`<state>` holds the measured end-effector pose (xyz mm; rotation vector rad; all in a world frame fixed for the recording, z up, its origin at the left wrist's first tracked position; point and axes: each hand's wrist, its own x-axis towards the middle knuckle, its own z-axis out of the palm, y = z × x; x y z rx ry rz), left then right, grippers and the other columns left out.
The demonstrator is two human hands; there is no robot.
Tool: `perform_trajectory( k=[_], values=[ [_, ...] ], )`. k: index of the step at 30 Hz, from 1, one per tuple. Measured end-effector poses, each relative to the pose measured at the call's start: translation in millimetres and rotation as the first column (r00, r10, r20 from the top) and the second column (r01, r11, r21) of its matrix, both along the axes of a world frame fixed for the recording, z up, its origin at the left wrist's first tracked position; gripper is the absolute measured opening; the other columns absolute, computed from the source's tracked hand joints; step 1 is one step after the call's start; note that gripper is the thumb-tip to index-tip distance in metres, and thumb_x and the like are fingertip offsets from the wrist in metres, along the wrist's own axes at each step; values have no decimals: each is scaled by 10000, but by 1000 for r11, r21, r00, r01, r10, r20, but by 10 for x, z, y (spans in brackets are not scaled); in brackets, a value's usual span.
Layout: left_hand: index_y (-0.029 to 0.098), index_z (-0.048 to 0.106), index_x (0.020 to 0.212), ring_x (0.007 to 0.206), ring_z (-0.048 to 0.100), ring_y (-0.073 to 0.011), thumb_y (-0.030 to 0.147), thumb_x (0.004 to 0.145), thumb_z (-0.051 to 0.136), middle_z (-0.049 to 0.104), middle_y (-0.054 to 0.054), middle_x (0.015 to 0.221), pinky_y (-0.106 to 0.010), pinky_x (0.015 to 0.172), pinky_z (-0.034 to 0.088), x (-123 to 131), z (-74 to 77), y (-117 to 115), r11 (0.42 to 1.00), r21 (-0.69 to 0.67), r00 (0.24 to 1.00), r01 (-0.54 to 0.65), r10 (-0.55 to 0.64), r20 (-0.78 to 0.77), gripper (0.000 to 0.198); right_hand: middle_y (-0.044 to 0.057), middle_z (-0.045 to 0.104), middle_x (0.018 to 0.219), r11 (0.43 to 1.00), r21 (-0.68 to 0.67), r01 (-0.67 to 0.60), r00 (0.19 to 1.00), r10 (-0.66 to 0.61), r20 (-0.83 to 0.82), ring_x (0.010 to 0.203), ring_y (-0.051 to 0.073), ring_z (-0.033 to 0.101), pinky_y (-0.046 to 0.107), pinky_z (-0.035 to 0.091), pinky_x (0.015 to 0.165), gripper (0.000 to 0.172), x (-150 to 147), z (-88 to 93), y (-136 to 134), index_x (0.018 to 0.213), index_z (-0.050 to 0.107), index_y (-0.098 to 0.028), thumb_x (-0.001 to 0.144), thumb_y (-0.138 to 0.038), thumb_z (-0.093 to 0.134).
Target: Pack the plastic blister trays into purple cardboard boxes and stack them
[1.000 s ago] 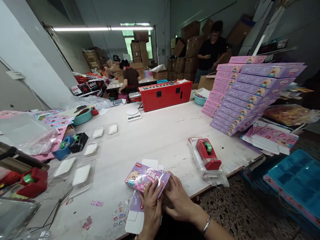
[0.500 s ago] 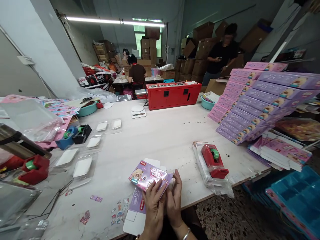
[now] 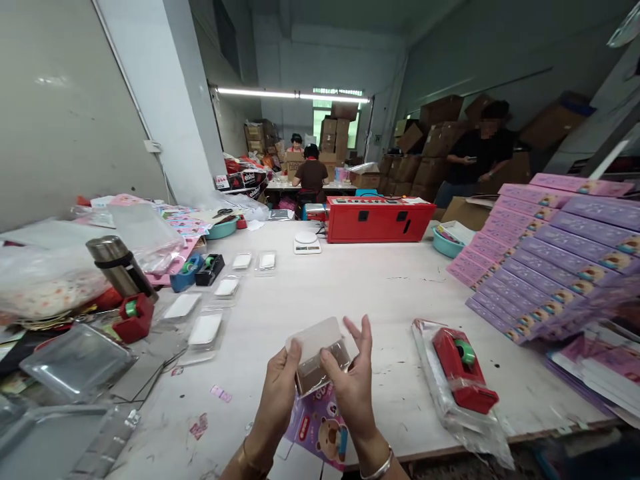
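Note:
A shallow clear plastic tray point(image 3: 317, 370) with a whitish panel point(image 3: 314, 337) along its far side is held up between my hands, tilted. My left hand point(image 3: 279, 381) grips its left edge, thumb on top. On the right edge, the thumb of my right hand point(image 3: 353, 393) presses the tray; two of that hand's fingers stick up and the rest are hidden. Below, on the table, lies a purple printed carton point(image 3: 306, 427) with a bear picture, partly covered by my hands.
To the left lie several clear packs with white pads point(image 3: 205, 329), tape dispensers point(image 3: 134, 317) and a steel flask point(image 3: 117, 263). A red tape dispenser point(image 3: 463, 367) rests on plastic bags at right, near stacked purple boxes point(image 3: 555, 267). Behind are a scale point(image 3: 307, 243) and red machine point(image 3: 380, 221).
The carton has left my hands and lies flat, turned around, below them. Both hands have risen and now hold the clear tray. The view has tilted up and swung left.

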<state>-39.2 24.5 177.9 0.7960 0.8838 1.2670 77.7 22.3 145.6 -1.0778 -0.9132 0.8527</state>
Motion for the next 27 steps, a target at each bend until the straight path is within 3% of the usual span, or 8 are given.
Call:
perform_trajectory(
  k=[2,4,7,10,14,20,23,27],
  values=[
    [113,778,1048,937,757,-331,751,718,759,805,-140,896,-473,903,602,-13,-123,119,998,-20,996,63,-61,69,719,174,542,1464,998,-59,-13,994,6,-114,1088,305,714,450,635,851,872,-57,-123,27,1566,273,-279,861,-467,750],
    [121,772,1085,912,750,-303,747,741,741,804,-135,932,-436,879,598,-51,-281,214,988,56,985,146,-150,82,714,174,565,1423,996,-45,74,991,-79,-111,1087,288,708,410,630,846,727,-80,-297,62,1472,385,-240,882,-479,736],
    [170,749,1187,930,734,-281,578,763,806,799,-103,1006,-396,876,574,-109,-465,284,946,213,966,243,-256,31,591,161,567,1422,963,195,186,979,-199,46,1208,286,654,379,605,894,459,-13,-541,117,1307,533,-231,944,-467,687],
    [219,783,1112,916,711,-243,405,823,772,789,-68,1010,-359,857,547,-108,-570,332,947,254,981,195,-191,-38,343,138,611,1370,898,438,53,935,-198,294,1234,276,647,373,592,921,252,179,-635,157,1091,675,-230,1041,-438,542],
    [237,797,775,978,660,-241,435,834,752,765,-57,917,-399,977,492,-102,-673,462,928,347,990,134,-112,-83,211,143,693,1228,879,435,-196,808,-107,580,1080,242,713,363,627,857,273,494,-532,191,1229,687,-232,1073,-297,473],
    [223,789,802,1092,627,-339,744,657,810,753,-117,903,-516,1052,470,-310,-505,525,780,499,920,378,-260,-293,541,115,758,1218,648,651,-396,662,-290,692,1202,287,713,470,644,913,173,762,-521,206,1199,572,-279,1069,-368,499],
    [248,754,979,1048,662,-259,494,852,768,746,-92,999,-395,944,551,-371,-362,459,675,576,840,462,-124,-528,277,82,802,1140,676,612,-411,705,-190,683,1190,288,724,482,650,891,272,792,-480,187,1191,468,-320,1041,-546,488],
    [312,647,1273,967,729,-178,258,932,689,770,-40,1057,-277,857,598,-340,-357,430,590,700,815,403,116,-567,348,122,782,1090,703,537,-467,610,-183,771,1046,245,753,431,635,902,242,749,-249,190,1303,508,-250,1064,-282,489]
  ],
)
